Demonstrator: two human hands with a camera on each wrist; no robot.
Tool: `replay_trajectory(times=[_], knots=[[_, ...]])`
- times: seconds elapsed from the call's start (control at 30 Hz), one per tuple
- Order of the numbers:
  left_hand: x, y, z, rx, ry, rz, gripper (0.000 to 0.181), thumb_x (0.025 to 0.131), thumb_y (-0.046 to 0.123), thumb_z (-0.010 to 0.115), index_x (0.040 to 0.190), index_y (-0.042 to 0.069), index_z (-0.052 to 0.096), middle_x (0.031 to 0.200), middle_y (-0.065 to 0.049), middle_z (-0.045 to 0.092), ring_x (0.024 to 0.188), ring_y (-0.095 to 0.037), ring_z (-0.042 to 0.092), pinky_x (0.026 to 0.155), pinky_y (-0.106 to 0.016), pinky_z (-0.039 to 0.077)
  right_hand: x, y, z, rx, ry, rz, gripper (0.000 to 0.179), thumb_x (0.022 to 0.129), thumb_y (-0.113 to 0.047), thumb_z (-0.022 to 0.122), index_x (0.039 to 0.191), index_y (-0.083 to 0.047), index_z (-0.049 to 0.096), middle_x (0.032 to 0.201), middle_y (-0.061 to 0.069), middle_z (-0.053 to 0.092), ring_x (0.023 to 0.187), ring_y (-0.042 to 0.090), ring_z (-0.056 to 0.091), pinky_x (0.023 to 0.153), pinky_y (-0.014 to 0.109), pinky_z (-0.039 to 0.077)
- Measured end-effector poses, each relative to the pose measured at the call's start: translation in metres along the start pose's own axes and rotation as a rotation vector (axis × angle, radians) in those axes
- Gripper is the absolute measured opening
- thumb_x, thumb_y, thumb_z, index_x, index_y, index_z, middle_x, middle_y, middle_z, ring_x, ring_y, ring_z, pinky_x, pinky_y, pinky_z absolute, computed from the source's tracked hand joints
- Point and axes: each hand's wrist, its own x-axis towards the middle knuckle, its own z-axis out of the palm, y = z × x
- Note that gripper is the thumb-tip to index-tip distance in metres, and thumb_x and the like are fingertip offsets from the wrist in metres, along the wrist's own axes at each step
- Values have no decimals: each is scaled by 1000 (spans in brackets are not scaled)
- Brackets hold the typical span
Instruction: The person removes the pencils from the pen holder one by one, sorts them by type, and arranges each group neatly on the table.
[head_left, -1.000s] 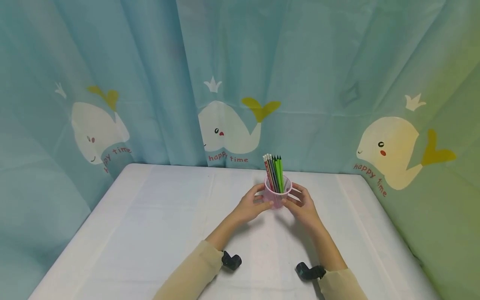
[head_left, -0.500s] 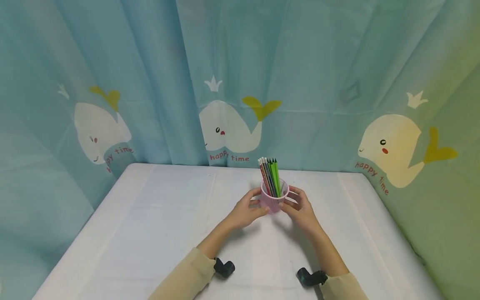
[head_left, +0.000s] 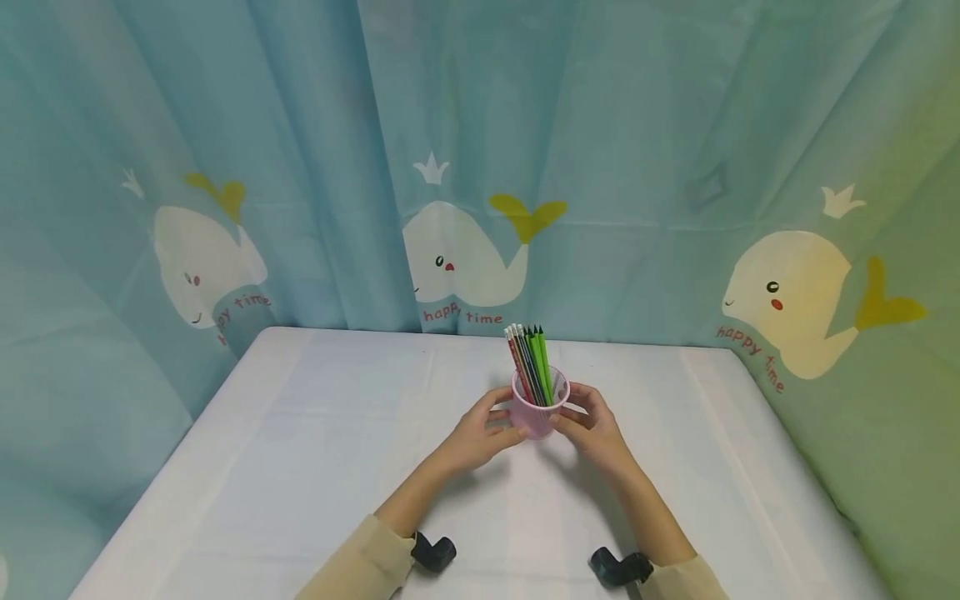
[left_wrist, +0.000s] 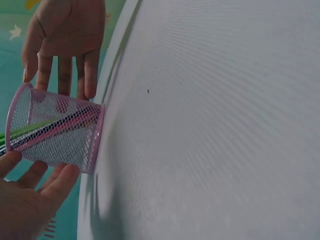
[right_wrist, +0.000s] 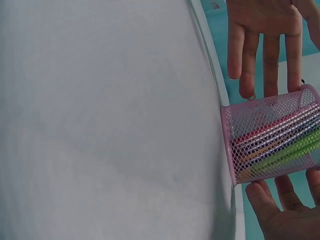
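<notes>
A pink mesh pencil cup (head_left: 534,421) is held upright between both hands, close over the white tabletop. Several pencils lean in it: green ones (head_left: 542,367) with dark tips, and red and dark ones (head_left: 519,358) with pale ends. My left hand (head_left: 472,437) holds the cup's left side, thumb at the front and fingers toward the back. From the right, my right hand (head_left: 596,429) grips the opposite side the same way. Fingertips meet the mesh wall (left_wrist: 55,107) from both sides in the left wrist view. The right wrist view shows the pencils through the mesh (right_wrist: 272,135).
A white cloth-covered table (head_left: 337,433) spreads under the arms. Blue-green curtains (head_left: 630,125) with printed whales stand right behind its far edge and along the sides. A black wrist camera (head_left: 435,552) sits on the left wrist, another (head_left: 618,568) on the right.
Both hands have brought the pencil cup toward the near side and slightly left, keeping their hold on it. The head view has shifted a little.
</notes>
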Motion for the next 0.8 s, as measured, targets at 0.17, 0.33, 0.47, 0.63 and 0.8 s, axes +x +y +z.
replay_trajectory(times=[0.17,0.33,0.47,0.63,0.8], knots=[[-10,7,-5,-10,0,10,65,94,12,68,149,3,37,152,-24,39,134,-47,46,109,-54,44,-3,-3,5,-3,-9,15,63,92,-12,71,143,-6,36,148,19,43,131,39,50,100,30,53],[-14,-3,-11,1,19,20,65,92,19,73,148,9,40,150,-20,43,134,-44,48,109,-53,44,-5,-5,11,-15,-14,11,61,90,-10,72,141,-6,38,145,19,45,129,39,52,99,36,54],[-17,-7,-15,-19,45,25,63,92,19,73,145,8,41,147,-21,45,133,-44,48,110,-54,43,-6,-7,16,-37,-25,-6,60,89,-10,73,138,-5,39,142,21,46,125,40,54,95,35,55],[-19,-11,-19,-6,78,21,62,91,21,73,143,7,43,140,-19,50,130,-41,51,111,-54,42,-10,-9,20,-73,-42,-2,56,89,-12,73,135,-5,42,139,21,49,121,38,58,93,33,55],[-19,-13,-25,23,84,3,66,90,23,76,145,12,42,132,-15,55,126,-37,54,111,-53,42,-12,-13,24,-97,-63,11,55,88,-15,74,133,-6,44,136,20,51,118,36,60,94,37,55]])
